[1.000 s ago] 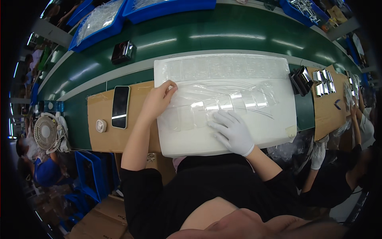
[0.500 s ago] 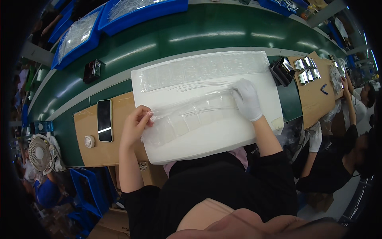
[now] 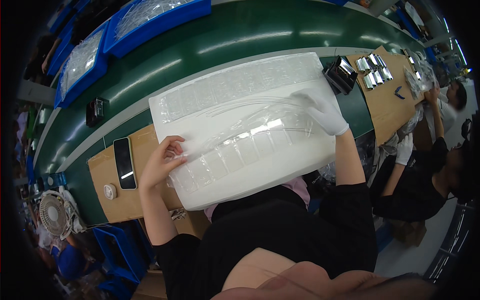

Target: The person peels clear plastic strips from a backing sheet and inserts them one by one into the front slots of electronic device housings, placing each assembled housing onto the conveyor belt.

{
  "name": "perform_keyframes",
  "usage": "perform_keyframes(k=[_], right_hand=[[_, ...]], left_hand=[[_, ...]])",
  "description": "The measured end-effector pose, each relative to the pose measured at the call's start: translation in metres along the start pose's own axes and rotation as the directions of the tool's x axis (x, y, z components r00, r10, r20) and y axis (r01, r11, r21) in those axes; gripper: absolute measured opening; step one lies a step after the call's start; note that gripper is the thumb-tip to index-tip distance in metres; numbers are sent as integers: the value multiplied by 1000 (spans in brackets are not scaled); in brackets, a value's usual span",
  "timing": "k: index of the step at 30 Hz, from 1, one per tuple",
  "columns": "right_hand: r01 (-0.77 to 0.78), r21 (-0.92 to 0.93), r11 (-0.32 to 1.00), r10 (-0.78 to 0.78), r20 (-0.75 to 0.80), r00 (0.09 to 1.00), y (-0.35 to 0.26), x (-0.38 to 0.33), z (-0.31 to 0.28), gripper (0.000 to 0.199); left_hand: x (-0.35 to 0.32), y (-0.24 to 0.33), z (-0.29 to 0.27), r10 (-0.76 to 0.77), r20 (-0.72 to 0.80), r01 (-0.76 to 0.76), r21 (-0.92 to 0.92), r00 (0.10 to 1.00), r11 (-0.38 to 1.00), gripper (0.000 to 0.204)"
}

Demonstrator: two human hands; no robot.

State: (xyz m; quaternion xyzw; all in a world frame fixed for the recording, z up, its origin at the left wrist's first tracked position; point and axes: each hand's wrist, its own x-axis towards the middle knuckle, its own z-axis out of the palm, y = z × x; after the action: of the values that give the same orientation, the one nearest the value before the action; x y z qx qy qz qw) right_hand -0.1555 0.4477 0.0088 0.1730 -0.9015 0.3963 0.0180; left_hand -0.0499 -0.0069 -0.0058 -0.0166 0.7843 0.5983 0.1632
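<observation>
A large white board or foam pad [image 3: 240, 172] lies tilted before me. Across its middle runs a strip of clear plastic pouches [image 3: 235, 157], its film shiny and lifted a little at the right. Several thin pale strands [image 3: 235, 107] lie along the strip's upper side. My left hand [image 3: 165, 159], bare, is at the strip's left end, thumb and fingers apart, the thumb against the film. Over the strands' right ends is my right hand [image 3: 327, 114] in a white glove, fingers stretched out and slightly blurred. Another clear pouch strip [image 3: 240, 82] lies along the board's far edge.
A phone [image 3: 125, 162] and a small white round item [image 3: 110, 191] lie on cardboard at left. Beyond the board stand blue trays [image 3: 155, 32] of clear pieces. At right are a black holder [image 3: 341, 75], metal parts [image 3: 374, 70] and blue-handled cutters [image 3: 398, 92]; a co-worker sits there.
My left thumb and fingers have parted from their pinch on the film. My right hand has opened out and shifted right. The view has turned slightly, and the strip lies flatter at left.
</observation>
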Motion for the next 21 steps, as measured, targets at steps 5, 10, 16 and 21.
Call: perform_keyframes(k=[5, 10, 16, 21], right_hand=[[81, 11, 997, -82, 33, 996, -14, -27, -6, 35], [254, -6, 967, -242, 285, 927, -49, -30, 31, 33], [499, -276, 821, -462, 192, 866, -28, -4, 65, 33], [527, -339, 779, -473, 233, 849, -24, -2, 64, 40]], left_hand=[[-21, 7, -22, 84, 20, -85, 59, 996, 995, 43], [-21, 35, -6, -6, -348, 155, 404, 938, 902, 42], [-34, 38, 11, -207, -415, 358, 329, 886, 874, 40], [-23, 14, 31, 429, -126, -204, 738, 895, 643, 21]])
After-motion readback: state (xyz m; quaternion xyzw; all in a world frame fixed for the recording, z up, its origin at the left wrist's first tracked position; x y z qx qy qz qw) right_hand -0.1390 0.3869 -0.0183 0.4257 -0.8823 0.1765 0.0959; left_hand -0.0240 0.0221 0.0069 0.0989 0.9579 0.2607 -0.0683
